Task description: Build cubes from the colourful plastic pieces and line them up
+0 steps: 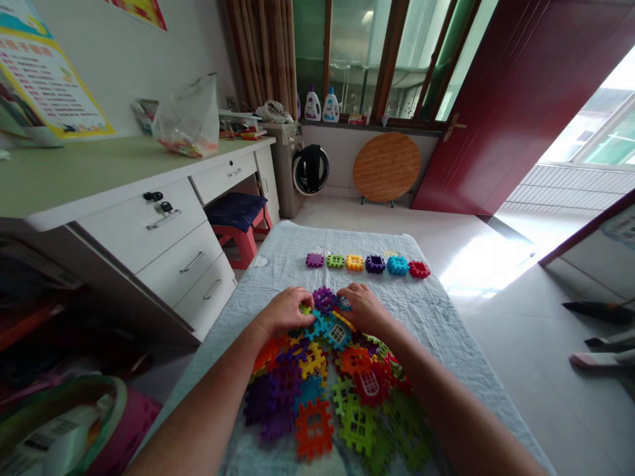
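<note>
A heap of plastic interlocking building tiles (322,390) in orange, purple, green, red, yellow and blue lies on a table covered with a pale cloth (446,330). My left hand (284,311) and my right hand (361,305) rest at the far edge of the heap, fingers curled down onto a purple tile (325,299) between them. Beyond the hands a row of several assembled tiles (367,264) runs across the cloth, from purple on the left to red on the right.
A white desk with drawers (163,231) stands to the left, a red stool (243,228) tucked under it. A washing machine (302,168) and a round wooden tabletop (387,166) lean at the far wall. A dark red door (501,106) stands on the right.
</note>
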A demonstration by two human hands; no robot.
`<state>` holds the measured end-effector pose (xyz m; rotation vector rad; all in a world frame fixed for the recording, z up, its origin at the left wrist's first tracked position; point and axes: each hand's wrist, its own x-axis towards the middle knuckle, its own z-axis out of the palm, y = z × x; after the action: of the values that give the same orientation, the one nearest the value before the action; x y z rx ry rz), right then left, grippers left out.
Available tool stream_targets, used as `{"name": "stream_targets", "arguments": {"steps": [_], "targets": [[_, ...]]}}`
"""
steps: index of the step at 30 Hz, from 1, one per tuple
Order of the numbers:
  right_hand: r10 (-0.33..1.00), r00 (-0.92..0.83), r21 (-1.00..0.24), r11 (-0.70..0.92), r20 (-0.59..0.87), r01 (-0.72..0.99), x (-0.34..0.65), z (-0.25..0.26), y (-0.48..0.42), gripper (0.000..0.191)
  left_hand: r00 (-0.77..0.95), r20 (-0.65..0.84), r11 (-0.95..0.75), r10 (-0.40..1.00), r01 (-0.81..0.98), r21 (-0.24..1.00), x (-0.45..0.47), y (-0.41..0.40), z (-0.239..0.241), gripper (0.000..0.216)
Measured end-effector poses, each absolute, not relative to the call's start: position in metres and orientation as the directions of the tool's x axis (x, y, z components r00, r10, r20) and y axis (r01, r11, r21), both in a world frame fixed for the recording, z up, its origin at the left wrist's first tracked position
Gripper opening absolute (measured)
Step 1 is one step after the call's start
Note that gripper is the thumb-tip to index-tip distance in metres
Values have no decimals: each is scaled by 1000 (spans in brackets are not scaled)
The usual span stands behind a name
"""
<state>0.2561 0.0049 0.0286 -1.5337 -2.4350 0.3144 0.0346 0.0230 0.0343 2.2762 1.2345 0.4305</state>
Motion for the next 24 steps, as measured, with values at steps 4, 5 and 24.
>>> {"name": "stream_targets", "arguments": {"steps": [4,5,24], "targets": [[928,-361,-366,367,89,855,268,22,2,33,521,134,-491,843,645,585,47,18,35,6],[933,-351,-381,356,84,854,271,23,0,33,521,153,-501,840,633,591,49,17,36,6],[813,-574,-611,506,101,609,268,53,-31,53,429,165,-403,888,556,727,25,30,30,20]]}}
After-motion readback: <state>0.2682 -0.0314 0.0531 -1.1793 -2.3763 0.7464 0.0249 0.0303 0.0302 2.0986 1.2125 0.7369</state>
